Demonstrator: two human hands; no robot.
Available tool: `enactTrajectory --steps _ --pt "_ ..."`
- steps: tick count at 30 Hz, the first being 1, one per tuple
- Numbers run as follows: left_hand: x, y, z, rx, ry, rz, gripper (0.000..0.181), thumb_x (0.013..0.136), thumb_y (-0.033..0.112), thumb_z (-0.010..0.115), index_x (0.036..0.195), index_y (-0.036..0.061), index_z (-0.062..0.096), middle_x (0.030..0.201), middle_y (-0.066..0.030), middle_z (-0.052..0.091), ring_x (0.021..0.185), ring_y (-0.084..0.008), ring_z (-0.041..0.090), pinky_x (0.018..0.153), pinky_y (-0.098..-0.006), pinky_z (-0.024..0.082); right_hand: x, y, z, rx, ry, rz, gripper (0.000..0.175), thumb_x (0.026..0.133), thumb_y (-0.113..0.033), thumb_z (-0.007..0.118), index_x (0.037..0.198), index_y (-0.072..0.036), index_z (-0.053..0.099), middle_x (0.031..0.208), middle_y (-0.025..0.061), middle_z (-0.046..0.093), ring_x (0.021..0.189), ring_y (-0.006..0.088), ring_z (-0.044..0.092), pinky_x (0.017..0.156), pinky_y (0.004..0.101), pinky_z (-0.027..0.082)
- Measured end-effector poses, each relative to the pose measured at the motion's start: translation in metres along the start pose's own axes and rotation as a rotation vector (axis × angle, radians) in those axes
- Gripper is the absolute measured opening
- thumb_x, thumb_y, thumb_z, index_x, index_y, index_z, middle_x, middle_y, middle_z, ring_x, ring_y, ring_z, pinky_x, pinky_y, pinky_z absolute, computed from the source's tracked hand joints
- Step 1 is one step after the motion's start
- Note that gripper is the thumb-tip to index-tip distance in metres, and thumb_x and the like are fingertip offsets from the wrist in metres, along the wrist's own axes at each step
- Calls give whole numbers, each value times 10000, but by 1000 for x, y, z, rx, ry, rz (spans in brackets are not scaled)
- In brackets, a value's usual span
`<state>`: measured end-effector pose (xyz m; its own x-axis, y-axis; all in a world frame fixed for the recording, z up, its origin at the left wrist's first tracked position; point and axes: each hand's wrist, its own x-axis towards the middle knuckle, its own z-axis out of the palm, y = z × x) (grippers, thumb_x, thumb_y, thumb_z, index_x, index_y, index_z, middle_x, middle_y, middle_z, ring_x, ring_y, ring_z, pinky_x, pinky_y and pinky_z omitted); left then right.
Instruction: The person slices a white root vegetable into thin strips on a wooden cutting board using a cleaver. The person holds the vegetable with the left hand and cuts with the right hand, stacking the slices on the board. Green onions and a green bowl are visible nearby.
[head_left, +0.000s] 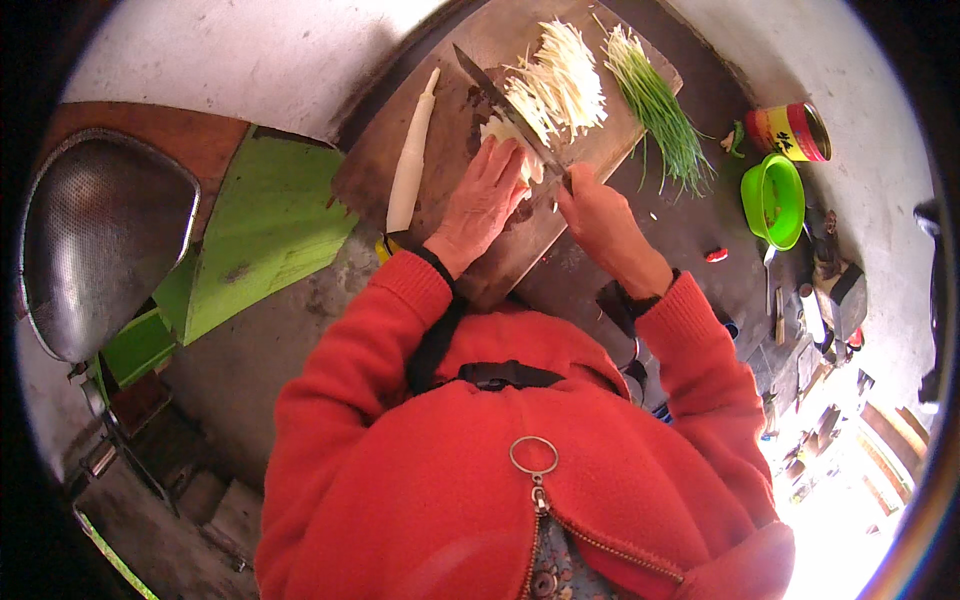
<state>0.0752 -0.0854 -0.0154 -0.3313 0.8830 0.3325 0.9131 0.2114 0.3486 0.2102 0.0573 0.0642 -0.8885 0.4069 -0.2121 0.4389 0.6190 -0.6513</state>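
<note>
My right hand (609, 221) grips the handle of a long kitchen knife (511, 111), whose blade slants up and left across a wooden cutting board (371, 161). Close to the blade's left side, the fingers of my left hand (480, 202) press on thin pale vegetable slices (496, 132), partly covering them. Beyond the knife lies a heap of white vegetable shreds (566, 79). A whole peeled white stalk (409, 165), tapering at its far end, rests left of my left hand. On the board's right side, a bunch of green chive-like stems (654, 111) hangs over the edge.
To the right are a red-and-yellow can (776, 133) bearing writing, a bright green plastic bowl (754, 196) and a small red piece (716, 256), perhaps pepper. A metal mesh strainer (105, 240) and a green panel (274, 217) are at left. A wall rises behind the board.
</note>
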Motion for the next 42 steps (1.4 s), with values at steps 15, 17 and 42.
enactTrajectory --steps 15,17,42 --pt "3 0 -6 20 -12 18 554 850 175 703 1332 9 486 1347 -145 470 1304 -360 442 1081 -389 410 2 1 2 -1 71 -55 224 961 -212 513 978 -4 432 818 302 601 833 504 595 687 574 459" --pt "1 2 -6 9 -8 6 555 849 172 707 1328 5 483 1347 -149 474 1305 -361 442 1080 -390 412 1 1 5 22 35 22 232 960 -228 531 998 -21 433 812 298 601 822 503 594 676 559 458" --pt "2 0 -4 -35 44 3 475 838 174 700 1238 -13 523 1277 -147 497 1275 -351 457 1073 -364 410 -7 -7 1 47 68 19 212 969 -215 495 979 -15 425 836 295 611 833 496 599 696 568 466"
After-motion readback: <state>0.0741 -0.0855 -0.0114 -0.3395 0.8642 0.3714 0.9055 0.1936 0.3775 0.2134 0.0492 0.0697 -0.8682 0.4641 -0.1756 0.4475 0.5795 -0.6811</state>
